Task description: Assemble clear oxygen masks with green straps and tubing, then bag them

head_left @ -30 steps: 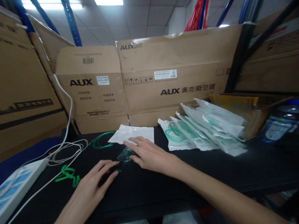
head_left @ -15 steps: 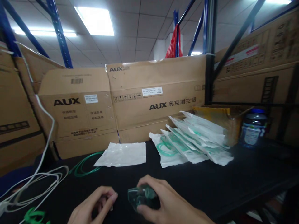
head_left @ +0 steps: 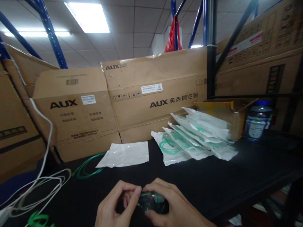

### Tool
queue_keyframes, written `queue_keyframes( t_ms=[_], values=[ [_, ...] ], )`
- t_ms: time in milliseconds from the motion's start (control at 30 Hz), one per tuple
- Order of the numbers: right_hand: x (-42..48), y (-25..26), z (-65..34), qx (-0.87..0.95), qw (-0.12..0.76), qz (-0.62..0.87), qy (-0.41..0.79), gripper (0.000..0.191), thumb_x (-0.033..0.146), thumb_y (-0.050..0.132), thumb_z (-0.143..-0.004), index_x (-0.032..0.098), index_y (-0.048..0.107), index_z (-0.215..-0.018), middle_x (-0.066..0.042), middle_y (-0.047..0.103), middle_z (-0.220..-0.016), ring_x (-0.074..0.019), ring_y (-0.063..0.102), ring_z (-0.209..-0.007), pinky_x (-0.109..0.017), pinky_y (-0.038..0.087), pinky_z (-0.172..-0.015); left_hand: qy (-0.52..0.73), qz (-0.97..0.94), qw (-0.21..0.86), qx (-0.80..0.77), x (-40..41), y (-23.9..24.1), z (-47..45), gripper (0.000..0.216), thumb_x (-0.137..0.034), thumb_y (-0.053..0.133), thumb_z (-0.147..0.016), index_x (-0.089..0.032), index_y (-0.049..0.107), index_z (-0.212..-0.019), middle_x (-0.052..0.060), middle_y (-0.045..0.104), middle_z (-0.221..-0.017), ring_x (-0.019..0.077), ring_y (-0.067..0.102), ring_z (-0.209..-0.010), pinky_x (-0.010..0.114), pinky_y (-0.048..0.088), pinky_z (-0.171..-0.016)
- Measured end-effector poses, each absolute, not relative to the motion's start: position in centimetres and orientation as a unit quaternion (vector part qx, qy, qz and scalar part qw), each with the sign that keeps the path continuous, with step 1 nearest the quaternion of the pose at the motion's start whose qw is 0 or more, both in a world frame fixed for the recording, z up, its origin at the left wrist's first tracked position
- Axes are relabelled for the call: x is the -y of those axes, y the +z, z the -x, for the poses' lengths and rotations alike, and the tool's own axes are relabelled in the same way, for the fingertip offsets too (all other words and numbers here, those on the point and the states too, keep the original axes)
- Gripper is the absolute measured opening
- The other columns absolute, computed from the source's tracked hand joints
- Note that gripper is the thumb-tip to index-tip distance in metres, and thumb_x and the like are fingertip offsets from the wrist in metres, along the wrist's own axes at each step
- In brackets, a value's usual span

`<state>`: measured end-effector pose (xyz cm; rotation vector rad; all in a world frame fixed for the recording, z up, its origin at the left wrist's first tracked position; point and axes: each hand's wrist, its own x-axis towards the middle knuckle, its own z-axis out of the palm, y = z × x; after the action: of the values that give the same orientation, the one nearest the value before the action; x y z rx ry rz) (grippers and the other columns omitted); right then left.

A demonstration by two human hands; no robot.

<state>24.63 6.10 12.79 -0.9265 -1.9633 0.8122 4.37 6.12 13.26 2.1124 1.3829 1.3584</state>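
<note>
A clear green plastic face mask (head_left: pixel 152 201) is low in the middle of the head view, above the black table. My right hand (head_left: pixel 175 205) is closed around it from the right, thumb below and fingers over the top. My left hand (head_left: pixel 118 205) is at the mask's left edge, thumb and fingertips pinched together. What sits in that pinch is hidden by the fingers. Behind the hands lies a flat white pouch (head_left: pixel 126 154), with coiled green tubing (head_left: pixel 86 168) partly under its left side.
Several white pouches with green tubing (head_left: pixel 189 138) overlap at the right. Behind them are an open carton (head_left: pixel 236 123) and a blue-capped jar (head_left: pixel 258 121). Cardboard panels (head_left: pixel 134 107) wall the back. White cable (head_left: pixel 44 189) and a green piece (head_left: pixel 39 219) lie left.
My left hand has moved right, from apart to the mask's left edge, with its fingers still pinched. The right hand has shifted slightly right and keeps hold of the mask. The view has tilted slightly.
</note>
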Motion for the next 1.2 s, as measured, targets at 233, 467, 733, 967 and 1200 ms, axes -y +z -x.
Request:
queue_keyframes(
  t_ms=[233, 467, 733, 967, 1200],
  values=[
    [-4.9, 13.3, -24.9, 0.72, 0.392, 0.439, 0.367, 0.027, 0.031, 0.077, -0.078, 0.025, 0.065, -0.102, 0.002, 0.068, -0.097, -0.0197, 0.06, -0.096, -0.025, 0.042, -0.083, 0.42, -0.761, 0.125, -0.478, -6.0, 13.5, -4.9, 0.027, -0.047, 0.063, -0.093, -0.022, 0.07, -0.086, -0.003, 0.062, -0.065, 0.0127, 0.058, -0.055, 0.018, 0.048, -0.053],
    [-5.4, 13.3, -24.8, 0.658, 0.452, 0.374, 0.472, 0.025, 0.034, 0.076, -0.082, 0.02, 0.063, -0.098, 0.002, 0.06, -0.082, -0.0147, 0.055, -0.077, -0.023, 0.043, -0.07, 0.425, -0.8, 0.114, -0.409, -5.8, 14.0, -4.3, 0.016, -0.037, 0.062, -0.097, -0.026, 0.073, -0.093, -0.002, 0.073, -0.084, 0.0138, 0.069, -0.074, 0.017, 0.055, -0.068],
    [-5.7, 13.3, -24.8, 0.629, 0.471, 0.314, 0.533, 0.026, 0.035, 0.075, -0.085, 0.018, 0.061, -0.098, 0.003, 0.058, -0.081, -0.0119, 0.051, -0.074, -0.022, 0.041, -0.067, 0.488, -0.791, 0.077, -0.361, -5.7, 13.9, -3.9, 0.015, -0.028, 0.067, -0.094, -0.029, 0.076, -0.106, -0.002, 0.078, -0.101, 0.0145, 0.075, -0.09, 0.017, 0.059, -0.082],
    [-5.8, 13.4, -24.8, 0.623, 0.486, 0.33, 0.516, 0.025, 0.035, 0.075, -0.087, 0.018, 0.06, -0.097, 0.003, 0.058, -0.08, -0.0119, 0.052, -0.075, -0.022, 0.042, -0.068, 0.515, -0.76, 0.094, -0.386, -5.3, 13.6, -3.9, 0.018, -0.031, 0.072, -0.091, -0.028, 0.078, -0.108, -0.001, 0.078, -0.104, 0.0159, 0.076, -0.091, 0.017, 0.06, -0.083],
    [-5.6, 13.6, -25.0, 0.635, 0.468, 0.316, 0.528, 0.025, 0.036, 0.074, -0.087, 0.017, 0.062, -0.099, 0.002, 0.059, -0.082, -0.0123, 0.053, -0.076, -0.023, 0.042, -0.069, 0.484, -0.772, 0.113, -0.397, -5.5, 13.9, -4.2, 0.019, -0.033, 0.075, -0.088, -0.031, 0.078, -0.107, -0.003, 0.078, -0.092, 0.014, 0.075, -0.081, 0.016, 0.06, -0.075]
  ],
)
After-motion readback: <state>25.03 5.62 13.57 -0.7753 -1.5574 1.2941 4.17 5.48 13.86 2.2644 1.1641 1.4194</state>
